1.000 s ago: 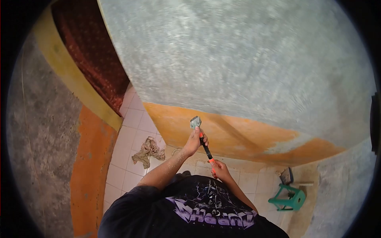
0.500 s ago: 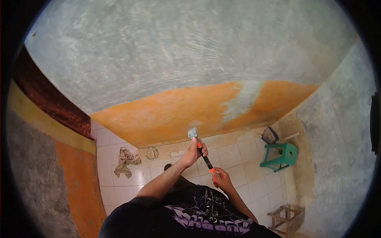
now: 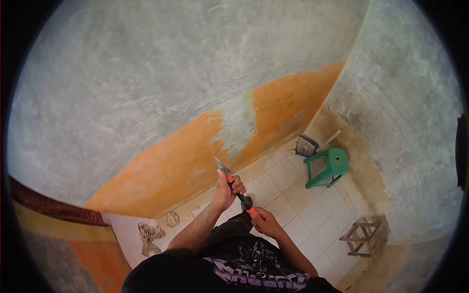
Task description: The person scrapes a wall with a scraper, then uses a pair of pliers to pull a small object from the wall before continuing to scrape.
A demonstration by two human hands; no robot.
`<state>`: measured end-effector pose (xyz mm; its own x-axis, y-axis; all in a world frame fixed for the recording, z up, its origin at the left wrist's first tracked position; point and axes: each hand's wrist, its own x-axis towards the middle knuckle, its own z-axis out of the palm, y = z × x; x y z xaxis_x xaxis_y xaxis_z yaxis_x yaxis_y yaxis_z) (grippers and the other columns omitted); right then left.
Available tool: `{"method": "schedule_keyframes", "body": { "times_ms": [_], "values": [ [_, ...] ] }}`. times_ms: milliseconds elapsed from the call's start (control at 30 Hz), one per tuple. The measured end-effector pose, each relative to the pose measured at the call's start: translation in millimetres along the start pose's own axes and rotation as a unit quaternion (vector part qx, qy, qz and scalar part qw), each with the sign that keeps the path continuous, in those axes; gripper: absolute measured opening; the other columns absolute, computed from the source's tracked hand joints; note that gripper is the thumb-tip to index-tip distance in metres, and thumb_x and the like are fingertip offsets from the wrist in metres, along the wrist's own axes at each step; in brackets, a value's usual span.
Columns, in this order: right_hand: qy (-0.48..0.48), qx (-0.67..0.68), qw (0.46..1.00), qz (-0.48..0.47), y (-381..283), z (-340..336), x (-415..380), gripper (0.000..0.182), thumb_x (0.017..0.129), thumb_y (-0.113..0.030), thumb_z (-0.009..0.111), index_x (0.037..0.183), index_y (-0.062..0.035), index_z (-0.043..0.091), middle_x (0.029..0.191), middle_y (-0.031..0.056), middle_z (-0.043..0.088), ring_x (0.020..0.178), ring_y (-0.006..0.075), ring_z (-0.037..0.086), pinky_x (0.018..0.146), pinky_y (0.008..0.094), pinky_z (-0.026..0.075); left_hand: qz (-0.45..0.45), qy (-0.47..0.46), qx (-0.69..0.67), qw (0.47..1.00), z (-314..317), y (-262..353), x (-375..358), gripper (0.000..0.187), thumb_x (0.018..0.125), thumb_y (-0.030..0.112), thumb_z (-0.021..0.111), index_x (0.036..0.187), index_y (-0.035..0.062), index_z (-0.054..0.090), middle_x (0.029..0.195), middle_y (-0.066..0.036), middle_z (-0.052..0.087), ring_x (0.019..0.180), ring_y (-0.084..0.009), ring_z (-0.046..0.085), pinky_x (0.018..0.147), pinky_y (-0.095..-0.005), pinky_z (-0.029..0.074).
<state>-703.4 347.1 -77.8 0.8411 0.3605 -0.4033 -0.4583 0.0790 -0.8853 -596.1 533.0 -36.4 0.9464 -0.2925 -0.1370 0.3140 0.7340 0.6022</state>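
Note:
A long-handled scraper (image 3: 242, 198) with a black and orange grip slants across in front of my body. My left hand (image 3: 225, 192) is wrapped round its upper part near the blade, the thumb lying along it. Lower down, my right hand (image 3: 266, 222) grips the orange end of the handle. The grey blade (image 3: 220, 163) points up toward the wall, seen nearly edge-on, and overlaps the orange paint (image 3: 183, 168) in this view. Above and beside it the wall shows a bare grey patch (image 3: 237, 124). Pale dust specks my left forearm.
A green plastic stool (image 3: 332, 163) stands near the right corner, with a dustpan (image 3: 306, 145) behind it. Closer on the right is a small wooden stool (image 3: 364, 237). A crumpled cloth (image 3: 149, 238) and a ring-shaped object (image 3: 172, 219) lie on the tiled floor (image 3: 288, 207) at left.
My view has turned to the right, and the bare patch now appears nearer the blade. The scraper has rotated from showing its flat face to nearly edge-on. Both hands keep their hold.

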Motion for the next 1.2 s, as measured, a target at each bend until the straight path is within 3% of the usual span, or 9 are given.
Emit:
{"method": "schedule_keyframes", "body": {
  "times_ms": [133, 267, 367, 467, 600, 933, 1200],
  "values": [
    [-0.002, 0.008, 1.0, 0.0, -35, -54, 25, 0.028, 0.101, -0.024, 0.054, 0.123, -0.0069, 0.057, 0.063, -0.0047, 0.048, 0.051, 0.0045, 0.044, 0.047, 0.0227, 0.037, -0.012, -0.042, -0.021, 0.999, 24, -13, 74, 0.05, 0.1, 0.064, 0.025, 0.099, 0.0172, 0.042, 0.066, 0.001, 0.032, 0.057, -0.0126, 0.033, 0.063, -0.0338, 0.037],
    [0.093, -0.02, 0.994, -0.051, -88, -108, 51, 0.028, 0.099, -0.022, 0.057, 0.122, -0.0061, 0.058, 0.065, -0.0054, 0.049, 0.054, 0.0039, 0.043, 0.049, 0.0229, 0.037, -0.019, -0.072, -0.01, 0.997, 63, -23, 160, 0.046, 0.102, 0.059, 0.029, 0.095, 0.0156, 0.043, 0.068, -0.001, 0.035, 0.06, -0.0142, 0.037, 0.065, -0.0355, 0.04],
    [0.174, -0.089, 0.976, -0.097, -110, -157, 76, 0.031, 0.096, -0.02, 0.063, 0.121, -0.0039, 0.058, 0.067, -0.0048, 0.05, 0.055, 0.0039, 0.041, 0.051, 0.0222, 0.036, -0.04, -0.082, 0.004, 0.996, 104, -26, 222, 0.042, 0.102, 0.056, 0.035, 0.1, 0.015, 0.044, 0.073, -0.002, 0.039, 0.064, -0.0163, 0.04, 0.069, -0.0371, 0.041],
    [0.203, -0.034, 0.97, -0.126, -139, -188, 92, 0.034, 0.095, -0.021, 0.064, 0.123, -0.0035, 0.057, 0.067, -0.0045, 0.051, 0.055, 0.0044, 0.042, 0.051, 0.0226, 0.036, -0.068, -0.104, 0.0, 0.992, 138, -34, 275, 0.039, 0.103, 0.053, 0.036, 0.104, 0.0146, 0.044, 0.075, -0.003, 0.04, 0.065, -0.0166, 0.042, 0.069, -0.0364, 0.042],
    [0.186, 0.135, 0.97, -0.076, -177, -207, 103, 0.044, 0.099, -0.02, 0.058, 0.138, -0.0042, 0.046, 0.071, -0.0012, 0.05, 0.052, 0.0059, 0.043, 0.047, 0.0231, 0.036, -0.115, -0.133, -0.024, 0.984, 167, -45, 338, 0.039, 0.104, 0.052, 0.033, 0.105, 0.0143, 0.043, 0.071, -0.001, 0.039, 0.059, -0.0129, 0.039, 0.062, -0.0315, 0.04],
    [0.2, 0.208, 0.948, -0.133, -214, -344, 193, 0.047, 0.104, -0.031, 0.048, 0.145, -0.0118, 0.039, 0.069, 0.0027, 0.049, 0.049, 0.0083, 0.043, 0.042, 0.0227, 0.034, -0.186, -0.161, 0.037, 0.969, 244, -100, 515, 0.048, 0.1, 0.063, 0.032, 0.098, 0.0155, 0.044, 0.065, 0.003, 0.034, 0.051, -0.0083, 0.031, 0.052, -0.0265, 0.033],
    [0.175, 0.241, 0.949, -0.108, -249, -469, 270, 0.048, 0.105, -0.034, 0.047, 0.145, -0.0097, 0.042, 0.066, -0.0021, 0.041, 0.052, 0.0055, 0.038, 0.045, 0.0213, 0.034, -0.137, -0.058, 0.135, 0.98, 280, -164, 646, 0.05, 0.099, 0.065, 0.031, 0.094, 0.0164, 0.043, 0.06, 0.006, 0.027, 0.047, -0.0059, 0.024, 0.045, -0.024, 0.025]
  ]
}}
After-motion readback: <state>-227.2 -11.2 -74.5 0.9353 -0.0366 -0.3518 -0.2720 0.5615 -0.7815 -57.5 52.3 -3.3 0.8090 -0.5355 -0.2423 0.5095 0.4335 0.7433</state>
